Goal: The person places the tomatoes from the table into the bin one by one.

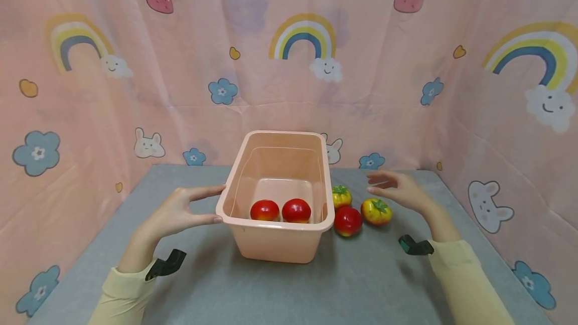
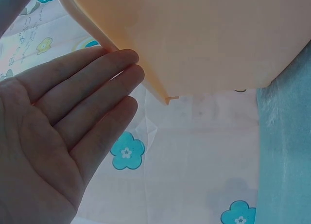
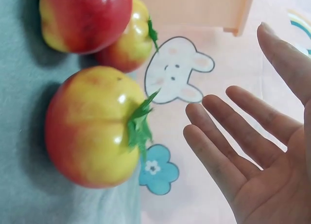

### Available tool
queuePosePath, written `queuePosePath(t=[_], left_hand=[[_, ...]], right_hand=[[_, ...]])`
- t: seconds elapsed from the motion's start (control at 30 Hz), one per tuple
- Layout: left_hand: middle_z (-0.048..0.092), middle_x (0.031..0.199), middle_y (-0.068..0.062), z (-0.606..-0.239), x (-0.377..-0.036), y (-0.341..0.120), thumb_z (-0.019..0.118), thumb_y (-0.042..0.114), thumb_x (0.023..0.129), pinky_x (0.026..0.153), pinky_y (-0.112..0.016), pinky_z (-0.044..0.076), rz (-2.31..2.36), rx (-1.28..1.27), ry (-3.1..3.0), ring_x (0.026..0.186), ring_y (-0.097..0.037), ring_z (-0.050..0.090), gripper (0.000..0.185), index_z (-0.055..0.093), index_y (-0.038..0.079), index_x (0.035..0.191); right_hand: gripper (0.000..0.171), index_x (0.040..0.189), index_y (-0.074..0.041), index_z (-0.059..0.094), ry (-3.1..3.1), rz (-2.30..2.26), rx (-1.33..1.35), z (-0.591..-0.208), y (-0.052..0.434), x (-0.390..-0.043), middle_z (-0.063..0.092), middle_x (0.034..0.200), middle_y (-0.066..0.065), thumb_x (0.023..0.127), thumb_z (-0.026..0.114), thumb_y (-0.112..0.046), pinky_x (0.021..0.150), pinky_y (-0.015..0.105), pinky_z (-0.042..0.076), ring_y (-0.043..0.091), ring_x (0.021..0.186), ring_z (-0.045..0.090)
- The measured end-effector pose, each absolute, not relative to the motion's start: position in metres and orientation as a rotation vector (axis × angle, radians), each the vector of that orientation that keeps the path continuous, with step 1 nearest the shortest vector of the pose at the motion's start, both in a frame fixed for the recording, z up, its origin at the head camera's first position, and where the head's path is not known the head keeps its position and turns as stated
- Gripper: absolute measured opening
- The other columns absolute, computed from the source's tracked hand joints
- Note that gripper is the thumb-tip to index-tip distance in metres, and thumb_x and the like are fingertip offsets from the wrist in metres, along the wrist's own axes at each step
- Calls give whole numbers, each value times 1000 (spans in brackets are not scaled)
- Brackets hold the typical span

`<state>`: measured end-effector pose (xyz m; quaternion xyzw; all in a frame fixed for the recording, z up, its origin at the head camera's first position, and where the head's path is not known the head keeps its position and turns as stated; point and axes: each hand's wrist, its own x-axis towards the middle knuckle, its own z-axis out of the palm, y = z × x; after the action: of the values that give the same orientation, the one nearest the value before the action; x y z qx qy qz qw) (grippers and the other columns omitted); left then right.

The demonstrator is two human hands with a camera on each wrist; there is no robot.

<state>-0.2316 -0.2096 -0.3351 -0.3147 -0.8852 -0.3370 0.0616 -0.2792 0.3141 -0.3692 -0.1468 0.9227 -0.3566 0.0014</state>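
A peach-coloured plastic bin (image 1: 275, 242) stands mid-table with two red tomato-like fruits inside, one left (image 1: 265, 210) and one right (image 1: 296, 210). My left hand (image 1: 178, 214) touches the bin's left rim with fingers and thumb; its fingers look nearly straight in the left wrist view. Outside, right of the bin, sit a red fruit (image 1: 348, 221), a yellow fruit (image 1: 341, 196) partly behind it, and a red-and-yellow fruit (image 3: 95, 127) with a green leafy top. My right hand (image 1: 399, 190) hovers above and beside that last fruit, fingers spread, holding nothing.
The grey-blue table (image 1: 198, 290) meets a pink patterned cloth (image 1: 289, 109) behind and at the sides. Dark wrist devices sit at the left cuff (image 1: 166, 265) and the right cuff (image 1: 415, 246).
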Motion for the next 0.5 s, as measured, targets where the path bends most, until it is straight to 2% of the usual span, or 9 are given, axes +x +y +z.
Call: queuePosePath(t=[0.5], left_hand=[[62,127,2,-335,-230,-209,78,42,75,94,-49,49,-1021,-943,-2677,120,-21,58,64,59,19,131]], right_hand=[[54,130,-11,54,2904,-1118,-396,-391,331,-271,59,127,16,89,62,-45,91,57,48,37,115,57]])
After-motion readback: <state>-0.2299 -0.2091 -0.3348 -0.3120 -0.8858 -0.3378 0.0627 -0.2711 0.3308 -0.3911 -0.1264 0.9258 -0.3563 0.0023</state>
